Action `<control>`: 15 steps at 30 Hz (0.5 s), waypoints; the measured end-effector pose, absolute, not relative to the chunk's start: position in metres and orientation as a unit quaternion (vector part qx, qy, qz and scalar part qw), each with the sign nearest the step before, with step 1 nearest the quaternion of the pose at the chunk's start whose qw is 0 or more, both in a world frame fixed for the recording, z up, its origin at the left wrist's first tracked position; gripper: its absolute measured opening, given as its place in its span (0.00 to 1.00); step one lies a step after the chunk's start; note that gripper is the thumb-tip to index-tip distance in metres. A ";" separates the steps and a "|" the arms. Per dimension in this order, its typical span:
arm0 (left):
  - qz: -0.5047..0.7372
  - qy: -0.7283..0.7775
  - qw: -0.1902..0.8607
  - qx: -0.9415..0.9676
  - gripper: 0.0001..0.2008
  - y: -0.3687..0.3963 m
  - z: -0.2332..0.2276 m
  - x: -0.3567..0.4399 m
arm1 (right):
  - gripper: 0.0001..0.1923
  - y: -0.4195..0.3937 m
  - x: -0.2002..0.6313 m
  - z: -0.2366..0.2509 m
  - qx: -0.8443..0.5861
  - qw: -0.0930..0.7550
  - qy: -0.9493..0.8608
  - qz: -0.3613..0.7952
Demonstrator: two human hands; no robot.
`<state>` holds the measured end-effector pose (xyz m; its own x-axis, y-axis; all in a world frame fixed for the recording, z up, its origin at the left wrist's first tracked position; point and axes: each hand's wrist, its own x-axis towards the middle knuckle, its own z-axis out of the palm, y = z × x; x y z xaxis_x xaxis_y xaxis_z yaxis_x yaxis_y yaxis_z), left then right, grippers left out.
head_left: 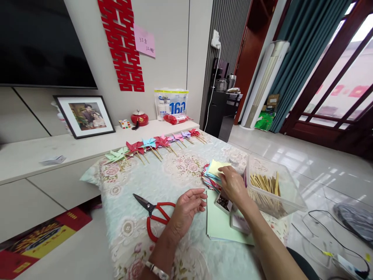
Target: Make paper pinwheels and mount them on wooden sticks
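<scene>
Paper stack [211,179] lies on bench [131,177], near stick box [291,200]. Right hand [233,184] touches the yellow top sheet [215,166]; grip closure cannot be told. Left hand [189,209]: grip loosely open, empty. Bag [171,102] reads "160"; pink note [145,41], "35", "32".

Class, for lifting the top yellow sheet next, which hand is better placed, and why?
Probably the right hand: it reaches over the yellow sheet, whereas the left hand lies apart from it, beside the red-handled scissors.

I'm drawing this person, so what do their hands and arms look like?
The left hand wears no glove, but a shiny, silvery band goes around its wrist. The right hand has no glove either, and no band shows there. No sleeves show.
</scene>
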<state>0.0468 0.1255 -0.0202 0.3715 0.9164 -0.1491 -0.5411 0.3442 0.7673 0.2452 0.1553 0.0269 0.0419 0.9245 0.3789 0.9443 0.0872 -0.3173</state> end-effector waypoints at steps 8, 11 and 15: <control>0.475 0.301 0.767 0.309 0.17 0.126 -0.019 0.050 | 0.10 0.177 0.242 0.014 -0.692 0.210 -0.690 -0.030; 0.475 0.302 0.768 0.305 0.17 0.127 -0.020 0.051 | 0.08 0.176 0.243 0.011 -0.696 0.191 -0.691 -0.034; 0.471 0.304 0.769 0.306 0.17 0.128 -0.019 0.052 | 0.09 0.178 0.245 0.010 -0.699 0.182 -0.691 -0.035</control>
<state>0.0516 0.1277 -0.0186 0.3708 0.9114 -0.1787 -0.5389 0.3678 0.7578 0.2447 0.1779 0.0097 0.0431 0.9531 0.2996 0.9784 0.0204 -0.2058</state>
